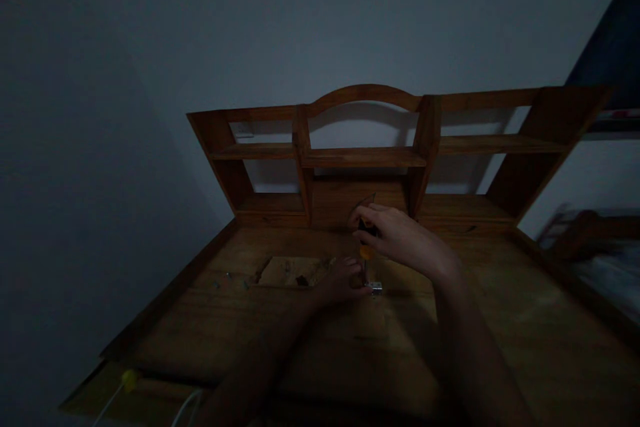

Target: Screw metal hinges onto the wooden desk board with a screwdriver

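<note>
My right hand [395,232] is closed around the yellow and black handle of a screwdriver [367,251]. The tool stands nearly upright, its thin shaft pointing down at a small shiny metal fitting [377,288] on the wooden desktop. Low beside the shaft, my left hand [343,280] has its fingers bent, with the thumb side against the fitting's left end. Whether the tip sits in a screw is too small and dark to tell. Just left of that hand, a pale wooden piece [285,272] with a dark rough hole lies on the desktop.
Several small metal pieces, perhaps screws [229,275], lie on the desktop's left. A wooden shelf unit [365,158] rises along the back against the wall. At the front left edge are a yellow knob-like object [130,380] and a white cord [187,405].
</note>
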A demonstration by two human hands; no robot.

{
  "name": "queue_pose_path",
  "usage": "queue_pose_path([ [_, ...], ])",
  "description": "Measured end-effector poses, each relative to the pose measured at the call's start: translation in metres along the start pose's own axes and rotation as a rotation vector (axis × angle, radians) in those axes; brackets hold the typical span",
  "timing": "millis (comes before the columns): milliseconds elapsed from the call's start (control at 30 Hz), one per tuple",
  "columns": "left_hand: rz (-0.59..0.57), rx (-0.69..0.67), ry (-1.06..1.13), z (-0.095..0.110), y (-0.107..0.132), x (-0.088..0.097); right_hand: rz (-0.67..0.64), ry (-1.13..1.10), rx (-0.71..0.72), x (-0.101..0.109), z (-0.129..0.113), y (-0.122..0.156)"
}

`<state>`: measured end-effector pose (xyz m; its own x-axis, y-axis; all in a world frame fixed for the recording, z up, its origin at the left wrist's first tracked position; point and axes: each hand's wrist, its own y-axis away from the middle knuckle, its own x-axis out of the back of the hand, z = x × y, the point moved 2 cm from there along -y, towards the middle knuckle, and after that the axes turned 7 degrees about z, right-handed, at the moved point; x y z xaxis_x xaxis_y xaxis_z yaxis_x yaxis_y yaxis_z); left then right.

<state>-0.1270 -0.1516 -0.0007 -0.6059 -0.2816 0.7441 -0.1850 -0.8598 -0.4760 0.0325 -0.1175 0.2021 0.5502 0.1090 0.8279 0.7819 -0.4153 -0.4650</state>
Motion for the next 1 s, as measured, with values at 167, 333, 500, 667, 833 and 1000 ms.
queue_pose_path([
  [167, 0.012, 0.005, 0.012, 0.005, 0.000, 0.004, -0.010, -0.015, 0.049, 0.002, 0.004, 0.004],
  [333, -0.014, 0.014, 0.032, 0.010, 0.001, 0.009, -0.009, -0.038, 0.059, 0.012, 0.006, 0.009],
  [500, -0.010, 0.024, 0.037, 0.009, 0.003, 0.008, 0.007, 0.021, 0.027, 0.012, 0.006, 0.005],
  [667, -0.022, 0.031, 0.050, 0.010, 0.002, 0.008, 0.038, 0.028, 0.035, 0.007, 0.009, 0.002],
  [833, -0.061, 0.053, 0.033, 0.012, 0.002, 0.010, 0.036, -0.002, 0.031, 0.006, 0.010, 0.005],
  [1000, -0.041, 0.091, 0.030, 0.012, 0.004, 0.009, 0.051, 0.002, 0.012, 0.005, 0.007, 0.002],
])
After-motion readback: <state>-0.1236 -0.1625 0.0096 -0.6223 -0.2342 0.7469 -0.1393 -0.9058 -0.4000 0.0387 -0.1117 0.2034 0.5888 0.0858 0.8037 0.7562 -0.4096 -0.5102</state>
